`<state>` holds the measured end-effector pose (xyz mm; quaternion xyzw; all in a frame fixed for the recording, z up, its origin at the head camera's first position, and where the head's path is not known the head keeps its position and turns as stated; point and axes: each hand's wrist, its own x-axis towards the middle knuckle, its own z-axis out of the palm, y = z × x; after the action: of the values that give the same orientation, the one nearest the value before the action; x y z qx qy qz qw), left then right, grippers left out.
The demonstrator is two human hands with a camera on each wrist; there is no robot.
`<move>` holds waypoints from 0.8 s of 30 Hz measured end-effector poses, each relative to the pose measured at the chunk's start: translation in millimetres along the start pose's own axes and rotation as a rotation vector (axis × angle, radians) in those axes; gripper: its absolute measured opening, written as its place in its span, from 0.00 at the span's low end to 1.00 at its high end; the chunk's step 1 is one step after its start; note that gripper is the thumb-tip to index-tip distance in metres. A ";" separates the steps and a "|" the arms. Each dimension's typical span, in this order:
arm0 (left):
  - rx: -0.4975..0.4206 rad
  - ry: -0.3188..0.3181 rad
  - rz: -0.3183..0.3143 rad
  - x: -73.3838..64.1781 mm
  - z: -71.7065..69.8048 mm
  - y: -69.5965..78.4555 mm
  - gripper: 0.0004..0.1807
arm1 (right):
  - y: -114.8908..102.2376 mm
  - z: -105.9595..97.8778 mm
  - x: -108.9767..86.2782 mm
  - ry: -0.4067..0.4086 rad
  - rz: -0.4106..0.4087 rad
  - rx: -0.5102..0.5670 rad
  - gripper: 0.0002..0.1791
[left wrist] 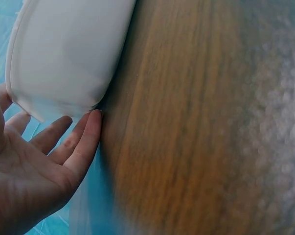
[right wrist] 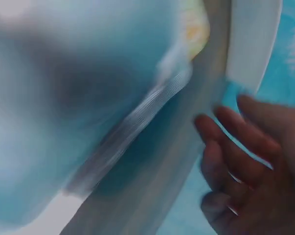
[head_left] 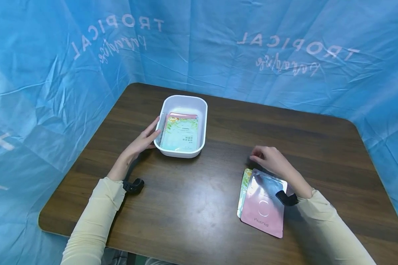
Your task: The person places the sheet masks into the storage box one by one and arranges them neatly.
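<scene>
A white plastic tub point(head_left: 201, 129) holds a pale green sachet printed with leaves and flowers point(head_left: 180, 134), with a pink edge showing behind it. My left hand point(head_left: 140, 141) touches the tub's left side with spread, nearly straight fingers. In the left wrist view, the fingertips point(left wrist: 94, 117) rest against the white wall. On the right, my right hand point(head_left: 272, 160) is just beyond a pink and silver sachet point(head_left: 263, 206), its fingers loosely curled around nothing. Another green flowered sachet point(head_left: 243, 191) lies partly beneath the pink one. The right wrist view is blurred.
Everything stands on a dark wood-grain table point(head_left: 185, 191) with rounded corners. Blue printed sheeting point(head_left: 219, 44) hangs behind it and at both sides. Each wrist wears a black band, the left one point(head_left: 133, 186) lying near the tabletop.
</scene>
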<state>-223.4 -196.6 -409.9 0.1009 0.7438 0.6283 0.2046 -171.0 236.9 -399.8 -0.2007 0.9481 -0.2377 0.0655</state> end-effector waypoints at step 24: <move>-0.001 0.002 -0.002 -4.5 1.1 4.7 0.33 | 47.0 -10.7 -36.1 -0.201 -0.038 0.062 0.06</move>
<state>-219.4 -196.6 -404.6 0.0992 0.7437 0.6287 0.2045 -156.9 294.3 -411.8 -0.2395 0.9249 -0.2470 0.1617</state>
